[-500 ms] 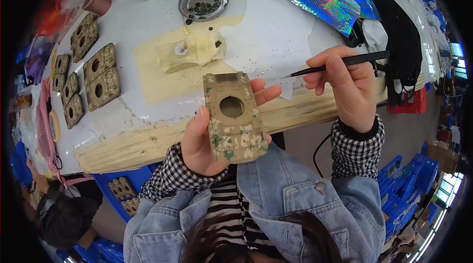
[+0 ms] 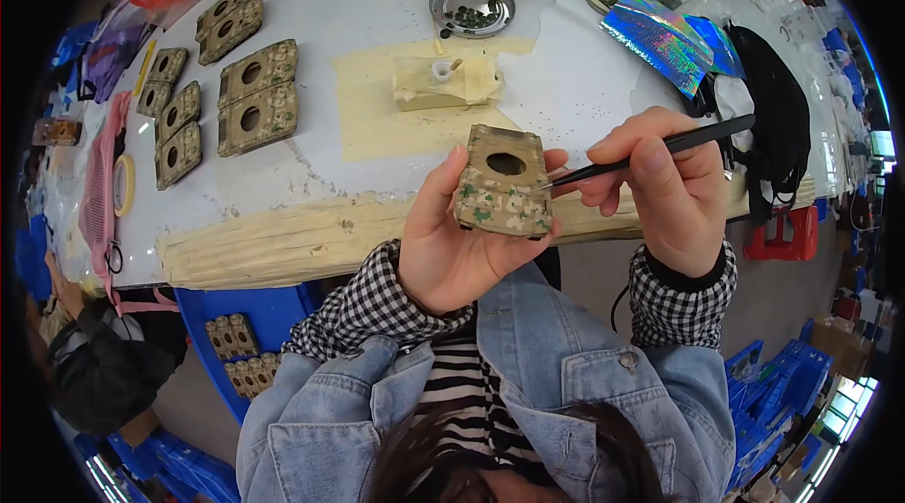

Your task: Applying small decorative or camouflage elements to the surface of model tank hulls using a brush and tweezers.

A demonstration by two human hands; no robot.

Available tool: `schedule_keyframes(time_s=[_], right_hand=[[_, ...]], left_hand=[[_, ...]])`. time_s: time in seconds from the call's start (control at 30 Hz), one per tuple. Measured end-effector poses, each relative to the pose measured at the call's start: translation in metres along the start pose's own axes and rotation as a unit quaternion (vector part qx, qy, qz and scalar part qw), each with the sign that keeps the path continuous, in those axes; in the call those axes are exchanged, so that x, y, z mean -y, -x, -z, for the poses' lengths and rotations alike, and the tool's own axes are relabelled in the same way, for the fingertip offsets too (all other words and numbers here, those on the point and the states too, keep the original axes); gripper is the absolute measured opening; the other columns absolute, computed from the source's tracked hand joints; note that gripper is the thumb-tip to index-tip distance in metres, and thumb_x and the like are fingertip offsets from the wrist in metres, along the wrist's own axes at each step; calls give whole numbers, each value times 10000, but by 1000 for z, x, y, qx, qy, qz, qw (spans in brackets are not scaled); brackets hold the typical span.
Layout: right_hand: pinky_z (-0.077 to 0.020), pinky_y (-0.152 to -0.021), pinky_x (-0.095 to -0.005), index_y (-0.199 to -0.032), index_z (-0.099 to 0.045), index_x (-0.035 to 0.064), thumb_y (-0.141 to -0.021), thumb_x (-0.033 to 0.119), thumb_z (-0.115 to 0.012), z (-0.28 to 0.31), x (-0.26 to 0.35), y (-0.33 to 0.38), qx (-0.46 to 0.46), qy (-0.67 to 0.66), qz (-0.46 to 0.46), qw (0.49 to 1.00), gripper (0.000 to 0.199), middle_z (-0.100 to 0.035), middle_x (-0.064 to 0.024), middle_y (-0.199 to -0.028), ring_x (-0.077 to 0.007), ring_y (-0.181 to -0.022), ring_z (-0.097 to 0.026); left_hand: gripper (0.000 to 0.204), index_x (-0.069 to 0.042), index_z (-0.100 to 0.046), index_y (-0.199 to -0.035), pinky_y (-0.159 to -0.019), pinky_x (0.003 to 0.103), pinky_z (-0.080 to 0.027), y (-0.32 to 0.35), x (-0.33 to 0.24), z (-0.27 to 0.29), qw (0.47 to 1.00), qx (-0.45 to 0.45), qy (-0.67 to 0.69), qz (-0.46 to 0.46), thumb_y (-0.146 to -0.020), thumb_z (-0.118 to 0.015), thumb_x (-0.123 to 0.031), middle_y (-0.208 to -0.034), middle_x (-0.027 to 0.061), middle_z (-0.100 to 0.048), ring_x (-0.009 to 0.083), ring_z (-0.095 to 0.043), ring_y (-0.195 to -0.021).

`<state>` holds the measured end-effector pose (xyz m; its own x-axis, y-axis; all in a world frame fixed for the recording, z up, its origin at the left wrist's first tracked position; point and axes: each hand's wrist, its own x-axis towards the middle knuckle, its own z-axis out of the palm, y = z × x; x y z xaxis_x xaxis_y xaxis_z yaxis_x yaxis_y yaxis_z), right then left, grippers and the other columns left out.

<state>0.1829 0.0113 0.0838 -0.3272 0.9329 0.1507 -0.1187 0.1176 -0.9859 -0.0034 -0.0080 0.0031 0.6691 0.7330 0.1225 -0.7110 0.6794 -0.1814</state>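
Left hand (image 2: 452, 248) holds a small tan block (image 2: 504, 184) with a round hole in it and little green and white bits stuck on its front. Its fingers wrap around the block's sides, with the thumb on the left edge. It is held up in front of the white table (image 2: 584, 79), not resting on it.

Right hand (image 2: 665, 184) pinches thin black tweezers (image 2: 650, 152) shut, and the tip touches the block's right edge.

I think the block is stiff and light, since one hand lifts it with ease. The stuck-on bits look easy to knock off, so the plain side edges are the best place to hold it.

On the table I count about nine more blocks like it (image 2: 255, 98) at the left, one round metal dish (image 2: 471, 5) of dark bits, and one shiny rainbow sheet (image 2: 660, 36).
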Motion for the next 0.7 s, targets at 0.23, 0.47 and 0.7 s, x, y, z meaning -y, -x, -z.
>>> schedule_keyframes(time_s=[0.23,0.47,0.7], right_hand=[[-479,-602,-214,-938,-599,-54,-945,188,-485,-5,1,1,11,0,-18,1000,267,-660,-109,-777,-109,-677,-612],[-477,-600,-215,-938,-600,-54,-942,194,-491,-6,1,3,9,3,-25,1000,271,-659,-106,-774,-113,-680,-615],[-482,-602,-217,-942,-600,-57,-942,188,-490,-5,0,4,3,5,-25,1000,268,-659,-108,-778,-114,-683,-617]], left_hand=[[601,47,-277,-1341,-929,395,-492,1,0,-5,1000,14,6,6,-967,-295,-423,-1363,170,-370,335,-536,-1093],[597,43,-272,-1345,-946,401,-478,2,0,-6,1000,25,11,3,-968,-294,-419,-1374,173,-354,333,-528,-1105],[594,33,-263,-1354,-949,406,-476,3,1,-6,1000,15,20,3,-969,-293,-418,-1384,175,-340,340,-514,-1122]])
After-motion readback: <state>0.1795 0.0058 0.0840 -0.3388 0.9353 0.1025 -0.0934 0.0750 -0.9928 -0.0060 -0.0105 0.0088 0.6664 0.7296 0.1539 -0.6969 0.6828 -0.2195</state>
